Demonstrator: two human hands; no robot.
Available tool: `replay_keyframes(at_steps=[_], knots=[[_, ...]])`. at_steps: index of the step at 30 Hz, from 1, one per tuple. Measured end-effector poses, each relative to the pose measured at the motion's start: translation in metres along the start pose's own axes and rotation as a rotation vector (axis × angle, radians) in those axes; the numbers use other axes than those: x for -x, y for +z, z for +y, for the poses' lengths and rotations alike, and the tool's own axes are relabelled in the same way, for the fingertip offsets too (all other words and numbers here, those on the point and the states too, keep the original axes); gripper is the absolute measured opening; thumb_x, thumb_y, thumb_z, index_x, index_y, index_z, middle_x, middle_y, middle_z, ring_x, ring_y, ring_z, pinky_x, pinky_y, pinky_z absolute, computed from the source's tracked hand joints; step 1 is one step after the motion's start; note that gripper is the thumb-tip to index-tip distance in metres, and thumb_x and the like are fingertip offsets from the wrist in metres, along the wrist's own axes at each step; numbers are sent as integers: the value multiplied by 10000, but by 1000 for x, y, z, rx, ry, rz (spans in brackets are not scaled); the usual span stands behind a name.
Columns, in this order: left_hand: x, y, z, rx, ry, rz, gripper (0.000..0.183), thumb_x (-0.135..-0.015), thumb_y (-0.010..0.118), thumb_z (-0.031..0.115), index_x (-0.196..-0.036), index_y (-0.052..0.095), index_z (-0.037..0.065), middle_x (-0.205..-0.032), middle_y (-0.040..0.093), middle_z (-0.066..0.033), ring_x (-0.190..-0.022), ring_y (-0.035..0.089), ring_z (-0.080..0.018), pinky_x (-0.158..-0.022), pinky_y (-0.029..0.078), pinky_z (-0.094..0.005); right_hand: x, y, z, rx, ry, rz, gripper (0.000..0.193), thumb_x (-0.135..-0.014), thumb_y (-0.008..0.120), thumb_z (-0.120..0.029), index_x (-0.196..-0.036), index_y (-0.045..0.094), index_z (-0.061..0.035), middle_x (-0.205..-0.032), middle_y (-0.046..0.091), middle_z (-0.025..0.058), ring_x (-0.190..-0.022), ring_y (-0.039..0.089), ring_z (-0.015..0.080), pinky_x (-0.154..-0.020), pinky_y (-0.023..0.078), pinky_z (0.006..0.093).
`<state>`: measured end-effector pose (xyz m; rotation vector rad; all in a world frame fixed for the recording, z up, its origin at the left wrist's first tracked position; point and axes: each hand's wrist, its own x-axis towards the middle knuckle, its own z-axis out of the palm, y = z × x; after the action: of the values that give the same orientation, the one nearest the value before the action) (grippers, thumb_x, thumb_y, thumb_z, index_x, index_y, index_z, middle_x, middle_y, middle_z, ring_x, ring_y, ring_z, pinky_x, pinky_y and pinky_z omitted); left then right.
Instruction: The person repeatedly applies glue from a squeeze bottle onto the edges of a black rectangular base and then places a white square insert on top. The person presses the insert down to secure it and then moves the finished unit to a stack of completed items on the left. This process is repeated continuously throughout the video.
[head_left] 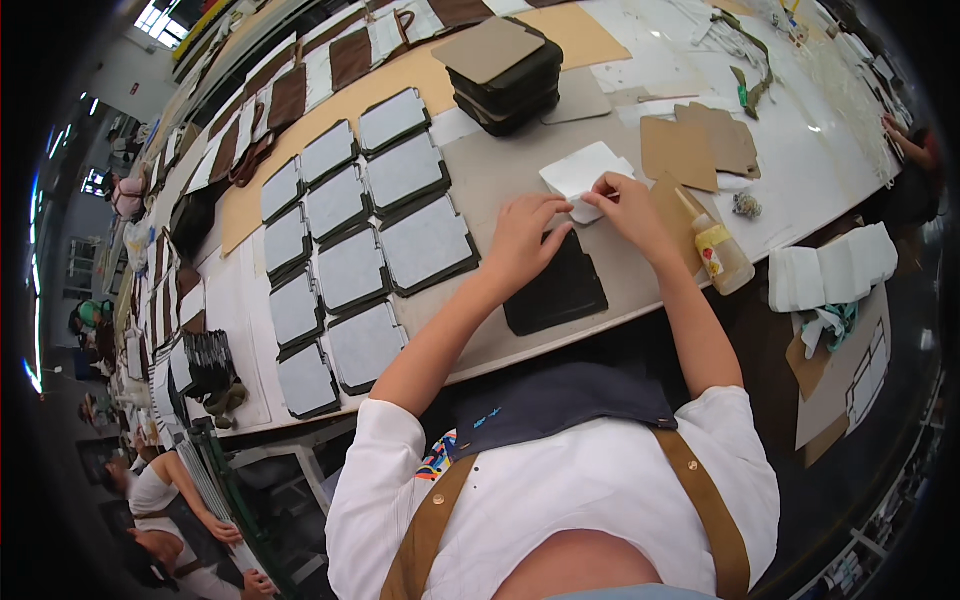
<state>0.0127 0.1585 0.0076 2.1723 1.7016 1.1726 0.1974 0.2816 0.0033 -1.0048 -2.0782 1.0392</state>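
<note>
My right hand (628,208) pinches the near edge of a small stack of white sheets (588,168) between thumb and fingers. How many sheets it grips is too small to tell. Beside it my left hand (525,238) is open, fingers stretched toward that same edge and thumb apart. Below the left hand a black flat panel (558,292) with notched edges lies near the table's front edge. To the left, several black panels (425,240) lie in rows, each with a light grey sheet on top. A squeeze bottle (728,262) with a yellow label stands right of my right hand.
A tall stack of black pieces (505,90) topped by a tan board (488,50) stands at the back. Tan card pieces (678,152) lie to the right. White folded cloths (835,268) sit beyond the right edge. Brown-and-white strips (350,58) line the far side. Other people work at lower left.
</note>
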Motion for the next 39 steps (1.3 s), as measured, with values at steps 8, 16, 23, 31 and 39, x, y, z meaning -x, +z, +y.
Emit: replay_keyframes(at_steps=[8, 16, 23, 31, 39], knots=[[-21, 14, -3, -266, 71, -52, 275, -878, 715, 181, -1144, 693, 115, -1215, 613, -103, -1191, 516, -324, -1046, 367, -469, 0, -11, 6, -165, 79, -57, 201, -968, 645, -157, -932, 653, 41, -793, 646, 30, -717, 563, 105, -672, 453, 270], [-23, 18, -4, -431, 65, -35, 128, -866, 709, 214, -837, 737, 92, -1343, 548, -158, -1329, 419, -355, -1134, 297, -496, -25, -34, 26, -1052, 377, 285, 180, -971, 692, -220, -1075, 647, -80, -1009, 693, 10, -927, 642, 131, -812, 499, 286], [-27, 22, -12, -411, 60, -66, 161, -869, 726, 244, -864, 739, 83, -1394, 531, -167, -1386, 383, -366, -1189, 243, -513, -47, -139, 2, -1083, -194, 973, 160, -1034, 623, -206, -1095, 615, -59, -1132, 680, 34, -1027, 646, 142, -895, 504, 295], [-47, -30, 52, 1062, -235, -1, 530, -1043, 566, 424, -1412, 495, 51, -1455, 503, -151, -1345, 495, -282, -1144, 364, -442, 31, -58, -122, 2, -579, 455, 91, -936, 668, -14, -1006, 610, -8, -1094, 693, 133, -1004, 674, 279, -893, 511, 339], [-13, -68, 64, 1272, -703, 177, 423, -1087, 507, 352, -1330, 591, 16, -1213, 680, -73, -1107, 647, -142, -922, 511, -299, 74, 10, -114, 275, -819, 151, 248, -828, 758, -80, -1058, 671, -50, -1141, 667, 107, -1055, 654, 322, -875, 555, 398]])
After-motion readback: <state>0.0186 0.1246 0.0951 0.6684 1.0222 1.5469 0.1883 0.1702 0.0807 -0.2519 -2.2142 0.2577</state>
